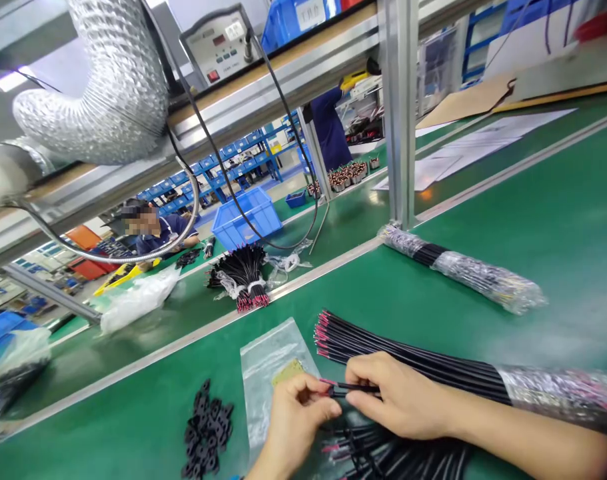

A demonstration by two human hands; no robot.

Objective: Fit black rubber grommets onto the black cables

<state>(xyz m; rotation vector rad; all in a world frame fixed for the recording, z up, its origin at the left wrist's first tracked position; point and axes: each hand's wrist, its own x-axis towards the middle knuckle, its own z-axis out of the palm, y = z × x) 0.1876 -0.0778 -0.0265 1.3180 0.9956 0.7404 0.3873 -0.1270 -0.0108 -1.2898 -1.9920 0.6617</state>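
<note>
My right hand (400,393) is closed around a black cable (357,387) whose red wire end points left. At that end my left hand (300,413) pinches thumb to fingers; a small black piece seems to sit there, partly hidden by the fingertips. Behind my right hand lies a thick bundle of black cables (418,357) with red tips, wrapped in clear plastic at the right. More black cables (403,457) lie below my hands. Left of them is a pile of small black parts with holes (208,430). Under my left hand a clear plastic bag (266,363) holds something yellowish.
A plastic-wrapped bundle (463,270) lies at the back right, by a metal post (400,113). Tied cables (243,277) and a blue crate (247,217) stand beyond the rail. A black cord (228,180) hangs from the shelf. A person (160,230) sits opposite.
</note>
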